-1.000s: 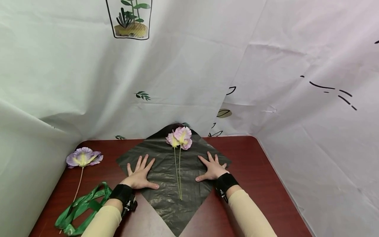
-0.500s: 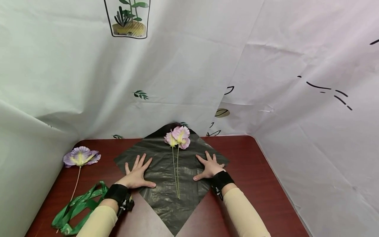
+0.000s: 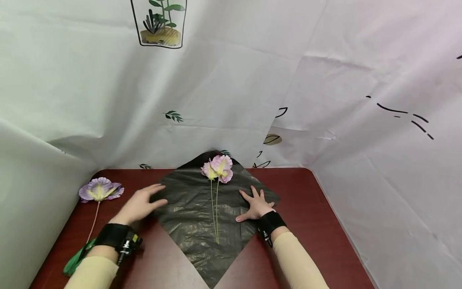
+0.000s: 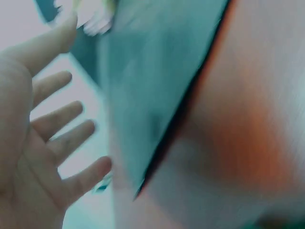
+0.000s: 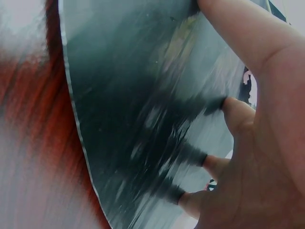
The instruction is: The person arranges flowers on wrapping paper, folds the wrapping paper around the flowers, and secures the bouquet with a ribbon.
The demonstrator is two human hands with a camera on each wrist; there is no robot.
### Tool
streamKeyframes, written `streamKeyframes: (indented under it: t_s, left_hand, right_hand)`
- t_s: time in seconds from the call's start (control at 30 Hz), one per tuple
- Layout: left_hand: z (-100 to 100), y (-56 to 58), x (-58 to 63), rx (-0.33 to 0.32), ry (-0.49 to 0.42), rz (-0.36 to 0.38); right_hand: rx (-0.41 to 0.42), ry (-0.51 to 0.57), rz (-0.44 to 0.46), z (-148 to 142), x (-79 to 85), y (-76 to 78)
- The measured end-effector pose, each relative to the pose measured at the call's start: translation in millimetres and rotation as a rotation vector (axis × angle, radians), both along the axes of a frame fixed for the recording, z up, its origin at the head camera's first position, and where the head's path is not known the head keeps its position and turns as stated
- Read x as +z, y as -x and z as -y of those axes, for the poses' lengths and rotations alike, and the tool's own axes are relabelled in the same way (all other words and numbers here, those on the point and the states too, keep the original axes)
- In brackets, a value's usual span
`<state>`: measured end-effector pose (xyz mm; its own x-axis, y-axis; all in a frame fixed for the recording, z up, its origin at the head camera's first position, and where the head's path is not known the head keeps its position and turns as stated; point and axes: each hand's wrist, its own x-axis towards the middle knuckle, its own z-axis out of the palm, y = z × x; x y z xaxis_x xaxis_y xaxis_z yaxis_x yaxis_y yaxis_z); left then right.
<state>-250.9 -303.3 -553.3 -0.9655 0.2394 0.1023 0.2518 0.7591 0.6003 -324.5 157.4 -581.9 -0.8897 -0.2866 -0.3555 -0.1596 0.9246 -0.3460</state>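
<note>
A dark wrapping sheet (image 3: pixel 195 224) lies as a diamond on the table, its far corner bent up against the backdrop. On it rest two pink artificial flowers (image 3: pixel 221 166) side by side, thin stems toward me. My right hand (image 3: pixel 257 204) presses on the sheet's right part with spread fingertips, as the right wrist view also shows. Over the sheet's left corner my left hand (image 3: pixel 140 202) is raised, thumb and fingers apart, nothing between them; the left wrist view shows its bare palm (image 4: pixel 28 157). A purple flower (image 3: pixel 101 190) lies left of that hand.
Green ribbon (image 3: pixel 75 260) lies at the table's front left, largely hidden behind my left forearm. A white printed curtain (image 3: pixel 223 80) rises at the back and both sides. The red-brown table (image 3: pixel 299 188) shows around the sheet.
My left hand has lifted off the sheet and moved left, its fingers coming closer together. The left forearm now covers most of the green ribbon. My right hand stays in place.
</note>
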Motion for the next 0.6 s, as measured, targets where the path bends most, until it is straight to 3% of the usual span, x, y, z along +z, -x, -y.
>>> streamKeyframes:
  t_s: [0.1, 0.13, 0.23, 0.3, 0.43, 0.6]
  left_hand:
    - [32.7, -8.5, 18.5, 0.156, 0.034, -0.045]
    - [44.5, -13.3, 24.4, 0.214, 0.050, -0.039]
    - [81.6, -30.8, 35.4, 0.379, 0.113, 0.037]
    - [103.0, -43.7, 36.8, 0.464, 0.150, 0.137]
    - [131.0, -63.6, 26.2, 0.543, 0.203, 0.328]
    - [144.1, -74.5, 8.3, 0.549, 0.223, 0.456]
  right_hand:
    - [-0.011, 0.007, 0.001, -1.3, -4.7, -2.3]
    - [-0.024, 0.010, 0.008, 0.5, 1.5, -7.3]
    - [-0.030, 0.010, 0.016, 2.1, 7.4, -13.5]
    - [-0.027, 0.004, 0.015, 3.0, 10.9, -16.1]
    - [-0.025, 0.000, 0.011, 3.4, 15.3, -15.0]
    - [-0.026, 0.021, 0.001, 2.5, 15.8, -9.1]
